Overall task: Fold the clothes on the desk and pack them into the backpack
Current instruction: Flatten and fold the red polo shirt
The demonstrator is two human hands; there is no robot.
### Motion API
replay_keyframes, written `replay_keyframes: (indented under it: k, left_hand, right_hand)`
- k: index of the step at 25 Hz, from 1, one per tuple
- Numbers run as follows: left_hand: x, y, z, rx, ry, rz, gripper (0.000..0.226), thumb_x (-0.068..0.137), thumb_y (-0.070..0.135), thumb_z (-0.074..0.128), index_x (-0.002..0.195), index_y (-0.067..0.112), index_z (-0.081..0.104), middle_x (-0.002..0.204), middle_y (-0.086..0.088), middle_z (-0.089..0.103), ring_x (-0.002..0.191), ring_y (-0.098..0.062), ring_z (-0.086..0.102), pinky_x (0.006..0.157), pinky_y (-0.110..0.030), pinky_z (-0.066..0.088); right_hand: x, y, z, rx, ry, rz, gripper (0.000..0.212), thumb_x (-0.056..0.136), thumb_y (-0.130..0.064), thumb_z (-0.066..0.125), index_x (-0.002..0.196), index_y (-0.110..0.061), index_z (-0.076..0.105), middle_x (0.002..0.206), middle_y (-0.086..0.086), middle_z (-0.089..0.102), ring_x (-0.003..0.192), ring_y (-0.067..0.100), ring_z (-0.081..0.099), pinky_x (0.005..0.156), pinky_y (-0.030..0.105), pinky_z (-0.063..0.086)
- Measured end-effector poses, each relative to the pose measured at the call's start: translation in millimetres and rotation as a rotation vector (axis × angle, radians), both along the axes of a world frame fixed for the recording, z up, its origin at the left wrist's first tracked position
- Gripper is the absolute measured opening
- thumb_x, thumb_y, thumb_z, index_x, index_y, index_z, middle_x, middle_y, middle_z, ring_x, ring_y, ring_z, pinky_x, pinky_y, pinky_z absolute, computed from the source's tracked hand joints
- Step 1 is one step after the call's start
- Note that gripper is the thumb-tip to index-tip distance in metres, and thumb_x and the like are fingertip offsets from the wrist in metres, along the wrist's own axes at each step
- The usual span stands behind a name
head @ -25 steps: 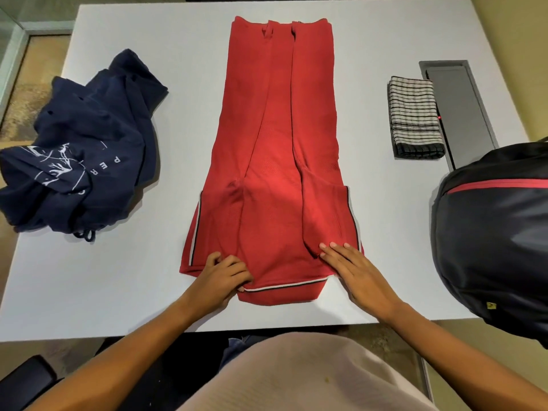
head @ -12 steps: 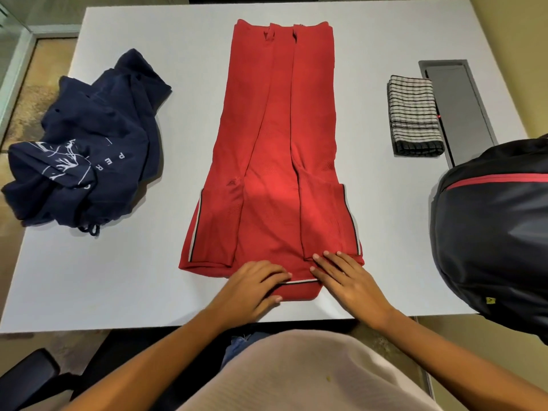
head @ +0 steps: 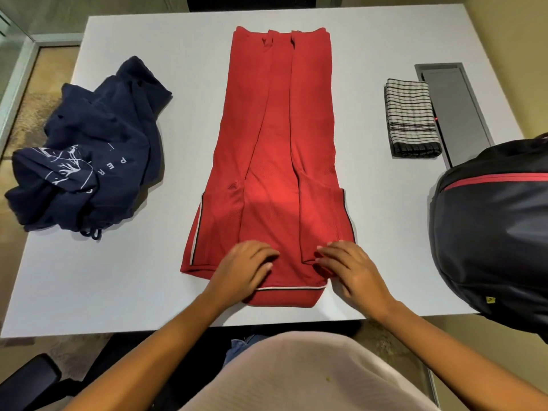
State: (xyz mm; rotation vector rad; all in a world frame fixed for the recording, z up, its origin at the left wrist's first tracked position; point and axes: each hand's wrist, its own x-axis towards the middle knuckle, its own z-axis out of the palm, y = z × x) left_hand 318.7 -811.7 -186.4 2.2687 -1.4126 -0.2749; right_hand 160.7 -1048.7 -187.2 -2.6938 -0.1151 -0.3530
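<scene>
The red shirt [head: 275, 161] lies lengthwise down the middle of the surface [head: 118, 277], its far end close to the far edge and its striped hem at the near edge. Both sides are turned in over the middle, so it makes one long narrow strip, the shape wanted before it is doubled over end to end.

The left hand [head: 243, 268] rests on the cloth just above the hem, fingers loosely bent and pressing down, gripping nothing. The right hand [head: 353, 271] lies on the lower corner of the right flap, its fingers [head: 326, 253] spread on the fabric. They seem to press the flap flat rather than pinch it. Holding both flaps at the near end probably keeps them from springing open.

A navy garment [head: 89, 149] sits crumpled near the left edge, not yet folded. A checked cloth [head: 412, 120] is folded neatly toward the right edge, beside a grey panel [head: 453, 108] set into the surface, likely waiting to be packed.

The backpack [head: 492, 232] stands at the near right corner, overhanging the edge. Its red zip line looks closed and the inside is hidden, so whether it holds anything cannot be told.
</scene>
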Motion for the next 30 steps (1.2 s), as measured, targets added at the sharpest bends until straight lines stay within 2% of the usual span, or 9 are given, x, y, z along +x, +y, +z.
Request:
replay_keyframes:
  k: [4,9,11,13,16,21,26,28,30]
  left_hand:
    - [18,12,-3,0.047,-0.01,0.359,0.032,0.092,0.038,0.044,0.103,0.014,0.062,0.101,-0.002,0.06,0.086,-0.02,0.053,0.075,-0.036,0.047]
    - [13,-9,-2,0.018,0.053,0.461,0.03,0.091,0.035,0.042,0.1,0.013,0.061,0.1,-0.001,0.06,0.086,-0.02,0.053,0.075,-0.034,0.044]
    - [14,-21,2,0.026,0.014,0.479,0.028,0.091,0.033,0.043,0.1,0.014,0.061,0.102,-0.001,0.06,0.089,-0.02,0.053,0.076,-0.033,0.041]
    - [19,-25,1,0.028,0.006,0.514,0.026,0.091,0.03,0.046,0.105,0.013,0.061,0.11,-0.003,0.059,0.099,-0.021,0.053,0.082,-0.035,0.042]
    - [30,-23,-5,-0.001,0.108,0.585,0.028,0.092,0.022,0.056,0.116,0.008,0.059,0.126,-0.009,0.054,0.117,-0.024,0.048,0.099,-0.038,0.041]
    - [22,-36,-1,-0.048,0.138,0.556,0.028,0.091,0.018,0.058,0.118,0.009,0.058,0.128,-0.008,0.053,0.12,-0.022,0.046,0.103,-0.038,0.038]
    - [24,-33,2,-0.041,0.113,0.573,0.028,0.09,0.019,0.058,0.118,0.012,0.058,0.129,-0.005,0.053,0.12,-0.02,0.046,0.102,-0.036,0.037]
    - [25,-29,5,-0.068,0.158,0.585,0.029,0.091,0.018,0.057,0.119,0.012,0.057,0.13,-0.004,0.051,0.121,-0.018,0.044,0.102,-0.03,0.035]
    - [27,-28,10,-0.13,0.229,0.592,0.029,0.094,0.019,0.053,0.122,0.012,0.055,0.13,-0.002,0.05,0.12,-0.014,0.045,0.101,-0.026,0.035]
  right_hand:
    - [18,7,4,0.01,0.093,-0.308,0.024,0.09,-0.019,0.063,0.111,-0.009,0.065,0.116,0.007,0.059,0.106,0.027,0.054,0.091,0.037,0.043]
    - [53,42,-1,-0.005,0.229,-0.553,0.048,0.087,-0.05,0.05,0.103,-0.007,0.062,0.095,0.009,0.06,0.082,0.027,0.055,0.072,0.038,0.044]
    - [69,47,2,-0.006,0.24,-0.677,0.046,0.084,-0.047,0.053,0.102,-0.005,0.059,0.093,0.012,0.058,0.083,0.032,0.055,0.071,0.04,0.045]
    - [75,40,5,0.018,0.247,-0.824,0.045,0.083,-0.036,0.062,0.112,-0.003,0.056,0.105,0.018,0.057,0.096,0.036,0.053,0.081,0.046,0.044]
    - [74,18,6,0.105,0.361,-0.936,0.06,0.081,-0.026,0.07,0.13,0.003,0.048,0.119,0.024,0.055,0.109,0.042,0.048,0.091,0.049,0.039]
    - [82,0,25,0.551,0.393,-0.913,0.042,0.083,-0.019,0.071,0.119,-0.002,0.058,0.111,0.016,0.062,0.103,0.032,0.056,0.082,0.03,0.039]
    - [90,23,61,0.265,0.145,-0.883,0.028,0.086,-0.02,0.068,0.107,-0.006,0.057,0.108,0.014,0.056,0.093,0.034,0.055,0.08,0.039,0.039]
    - [95,32,74,0.342,0.106,-0.816,0.025,0.089,-0.016,0.064,0.108,-0.006,0.052,0.103,0.011,0.059,0.089,0.032,0.057,0.073,0.036,0.039]
    - [106,44,84,0.583,0.123,-0.717,0.023,0.089,-0.009,0.062,0.107,-0.009,0.047,0.095,0.003,0.06,0.084,0.024,0.058,0.07,0.028,0.036]
